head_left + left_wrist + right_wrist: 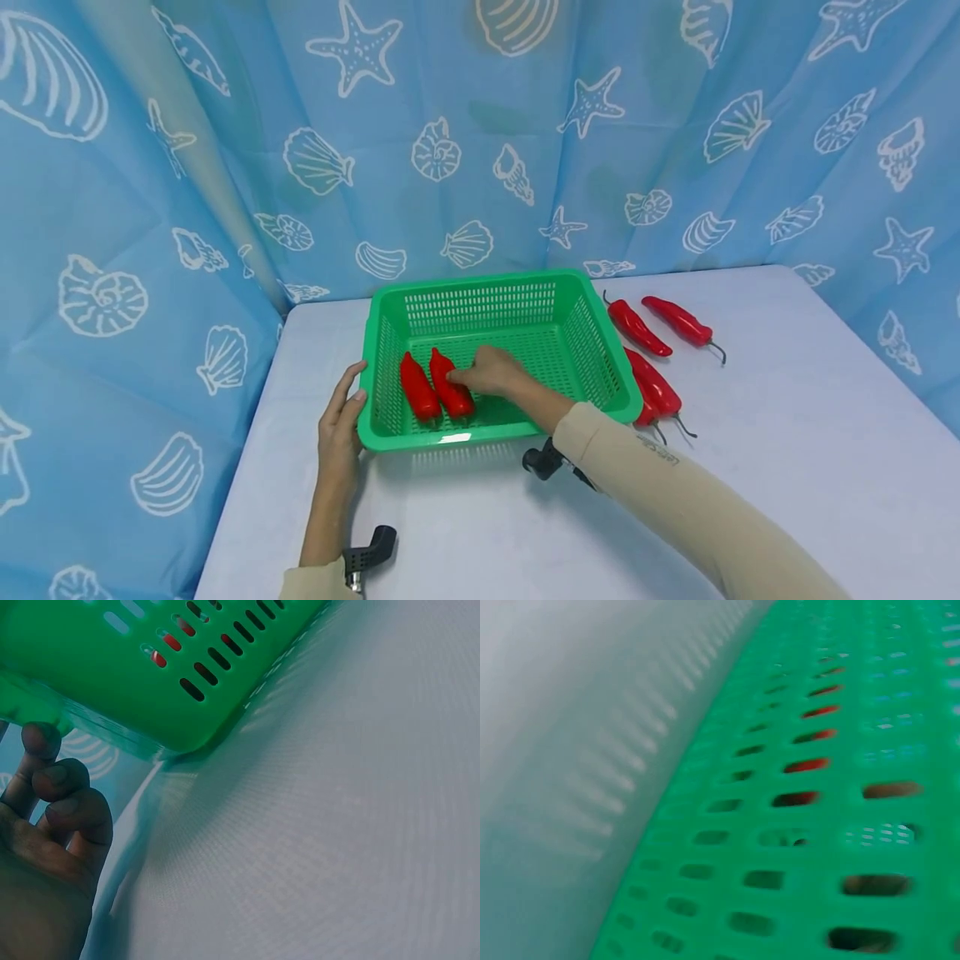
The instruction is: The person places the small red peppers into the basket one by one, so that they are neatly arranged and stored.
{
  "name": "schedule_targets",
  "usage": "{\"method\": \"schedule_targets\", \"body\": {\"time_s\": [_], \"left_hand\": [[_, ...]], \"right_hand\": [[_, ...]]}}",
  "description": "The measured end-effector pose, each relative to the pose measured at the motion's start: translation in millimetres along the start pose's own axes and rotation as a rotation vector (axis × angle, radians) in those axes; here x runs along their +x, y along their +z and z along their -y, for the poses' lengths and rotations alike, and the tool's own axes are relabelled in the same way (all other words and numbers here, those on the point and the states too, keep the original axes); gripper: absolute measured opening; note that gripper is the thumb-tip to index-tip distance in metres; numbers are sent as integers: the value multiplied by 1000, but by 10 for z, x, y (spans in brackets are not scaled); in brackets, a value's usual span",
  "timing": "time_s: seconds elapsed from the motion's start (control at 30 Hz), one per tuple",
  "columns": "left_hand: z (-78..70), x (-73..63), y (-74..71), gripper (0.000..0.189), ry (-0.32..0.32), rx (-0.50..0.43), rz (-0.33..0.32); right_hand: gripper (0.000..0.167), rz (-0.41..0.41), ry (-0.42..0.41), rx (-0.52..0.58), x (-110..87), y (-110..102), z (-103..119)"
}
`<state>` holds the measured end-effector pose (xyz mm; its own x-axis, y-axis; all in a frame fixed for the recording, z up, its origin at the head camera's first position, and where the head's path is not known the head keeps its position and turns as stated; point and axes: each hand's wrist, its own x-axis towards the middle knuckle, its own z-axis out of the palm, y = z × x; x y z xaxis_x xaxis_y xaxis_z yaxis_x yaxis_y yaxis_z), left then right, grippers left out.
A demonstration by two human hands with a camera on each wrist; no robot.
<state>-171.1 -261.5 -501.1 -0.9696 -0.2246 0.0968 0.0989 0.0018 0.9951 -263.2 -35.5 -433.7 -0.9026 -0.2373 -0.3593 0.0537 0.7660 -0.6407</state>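
Observation:
A green plastic basket (480,432) stands on the table, with two red chili peppers lying side by side in its left half. My right hand (491,372) reaches over the front rim and holds the right-hand pepper (452,392) around its middle; most of its fingers are hidden from the head view. Just left of it lies the other pepper (418,390), untouched. At the basket's left rim rests my left hand (341,421), thumb and a finger touching the edge. Its loosely bent fingers (75,811) show under the rim in the left wrist view. Slots fill the right wrist view.
Right of the basket, several more red peppers lie on the white-covered table (772,433): an upper pair (678,321) and a lower group (658,387) partly hidden by the basket. A blue shell-patterned curtain (465,192) hangs behind and on both sides.

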Motion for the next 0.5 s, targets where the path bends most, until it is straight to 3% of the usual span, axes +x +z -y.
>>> {"method": "schedule_targets", "body": {"time_s": [0.23,0.5], "left_hand": [[-3,8,2,40,-11,15,-3],[-6,0,-1,42,-29,31,-4]], "right_hand": [[58,-25,-110,69,-105,-166,-39],[54,-22,-202,79,-289,-374,-125]]}}
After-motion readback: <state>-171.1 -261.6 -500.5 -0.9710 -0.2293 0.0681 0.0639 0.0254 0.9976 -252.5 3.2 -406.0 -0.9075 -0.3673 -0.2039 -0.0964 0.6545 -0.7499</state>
